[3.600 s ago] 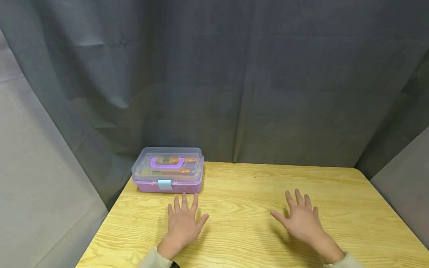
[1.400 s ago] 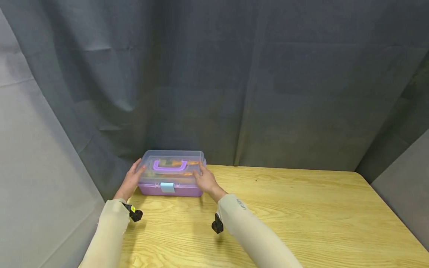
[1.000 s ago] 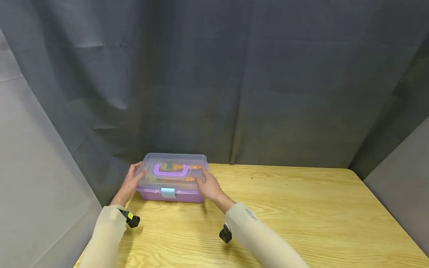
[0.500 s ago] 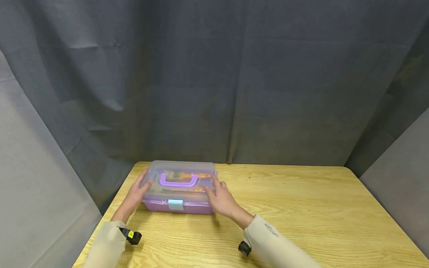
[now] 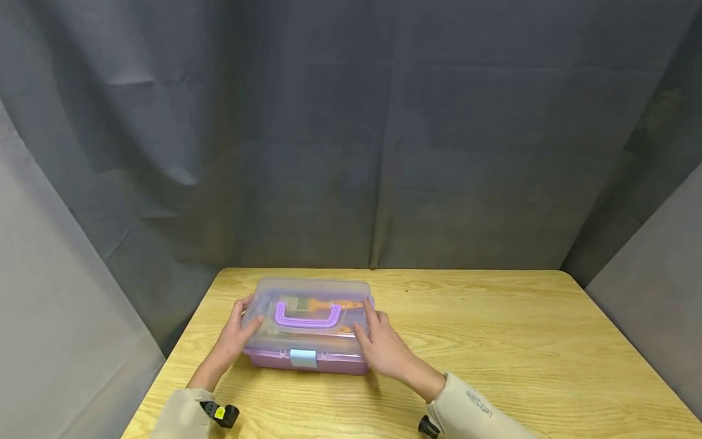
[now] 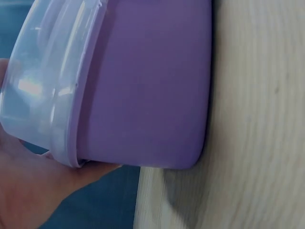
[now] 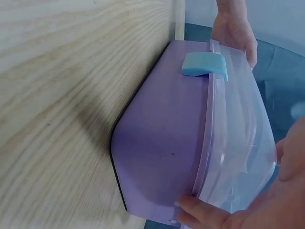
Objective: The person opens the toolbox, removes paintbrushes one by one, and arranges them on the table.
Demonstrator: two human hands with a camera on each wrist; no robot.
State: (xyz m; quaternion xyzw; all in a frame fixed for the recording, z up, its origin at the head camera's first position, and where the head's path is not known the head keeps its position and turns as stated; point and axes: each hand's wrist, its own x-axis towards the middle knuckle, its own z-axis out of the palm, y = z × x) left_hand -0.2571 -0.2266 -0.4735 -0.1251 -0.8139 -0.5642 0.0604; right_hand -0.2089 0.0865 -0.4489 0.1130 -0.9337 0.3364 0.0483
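Observation:
A purple plastic storage box (image 5: 342, 364) has a clear lid, a purple handle (image 5: 307, 323) and a pale blue latch (image 5: 303, 358), which is fastened. Through the lid I see a flat paintbrush (image 5: 323, 303) with an orange handle, and part of another orange item below it. My left hand (image 5: 231, 340) grips the box's left end, thumb on the lid. At the right end my right hand (image 5: 386, 349) holds it, thumb on top and fingers along the side. In the right wrist view the base (image 7: 157, 138) sits on or very close to the tabletop.
The wooden table (image 5: 493, 341) extends to the right of the box. A dark grey curtain (image 5: 466, 152) hangs along its back edge, and a pale grey panel (image 5: 55, 274) stands at the left. Small black devices (image 5: 225, 416) are strapped to both wrists.
Both hands, first spread open over the table, have moved to the ends of the box and taken hold of it. The box has since come nearer to me and to the right.

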